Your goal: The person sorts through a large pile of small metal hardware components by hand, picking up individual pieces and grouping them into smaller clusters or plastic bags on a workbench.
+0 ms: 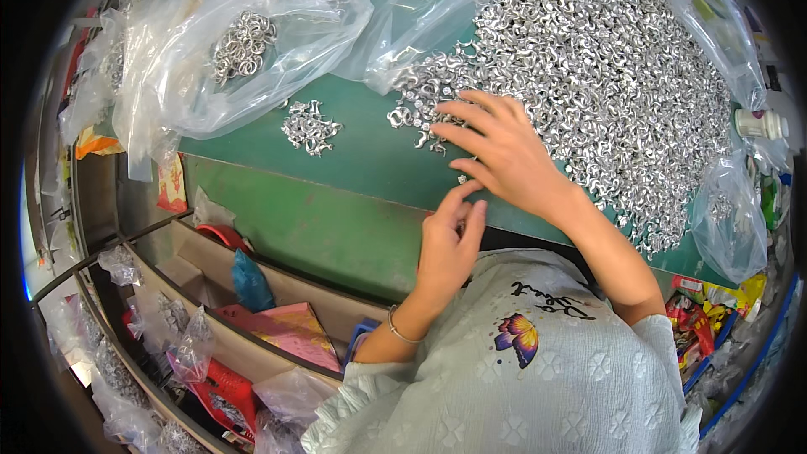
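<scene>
A large heap of small shiny silver metal pieces, many of them curved, covers the right side of the green table. My right hand reaches over the heap's left edge with its fingers spread, the fingertips at the loose pieces there. Closer to me, at the table's front edge, my left hand is closed, its fingers curled and the thumb near the index finger. Whatever those fingers hold is hidden. One small metal piece lies just beyond the left index fingertip. A small separate pile of metal pieces sits further left.
A clear plastic bag at the back left has ring-like metal pieces in it. Another clear bag and a white bottle stand at the right edge. Below the table is an open drawer with a blue bag.
</scene>
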`<state>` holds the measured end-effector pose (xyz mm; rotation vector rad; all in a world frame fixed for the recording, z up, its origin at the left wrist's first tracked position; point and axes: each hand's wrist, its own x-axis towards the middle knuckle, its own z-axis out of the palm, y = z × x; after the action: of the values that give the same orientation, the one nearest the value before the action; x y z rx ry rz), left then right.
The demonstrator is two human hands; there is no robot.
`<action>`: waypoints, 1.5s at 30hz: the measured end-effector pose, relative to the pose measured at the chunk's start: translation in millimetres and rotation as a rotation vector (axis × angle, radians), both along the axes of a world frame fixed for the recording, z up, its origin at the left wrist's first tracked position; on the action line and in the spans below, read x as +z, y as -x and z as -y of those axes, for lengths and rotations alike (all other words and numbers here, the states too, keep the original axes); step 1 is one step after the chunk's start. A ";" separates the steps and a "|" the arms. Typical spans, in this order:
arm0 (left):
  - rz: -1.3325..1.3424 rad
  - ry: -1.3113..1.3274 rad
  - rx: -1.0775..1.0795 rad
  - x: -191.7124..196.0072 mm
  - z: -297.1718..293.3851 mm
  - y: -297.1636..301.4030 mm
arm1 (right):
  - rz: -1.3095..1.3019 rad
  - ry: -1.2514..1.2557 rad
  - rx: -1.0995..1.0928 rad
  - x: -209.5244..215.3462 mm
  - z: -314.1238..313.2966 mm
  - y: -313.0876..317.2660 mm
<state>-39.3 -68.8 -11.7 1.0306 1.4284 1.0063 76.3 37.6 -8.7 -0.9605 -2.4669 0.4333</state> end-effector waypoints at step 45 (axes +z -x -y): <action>-0.700 -0.318 0.182 -6.2 -32.7 39.5 | 0.220 -0.082 0.026 -8.7 -19.4 12.7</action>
<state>-78.8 -36.0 -17.9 1.6131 1.9918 1.0777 63.6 57.0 -17.3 -0.9895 -2.6728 0.2434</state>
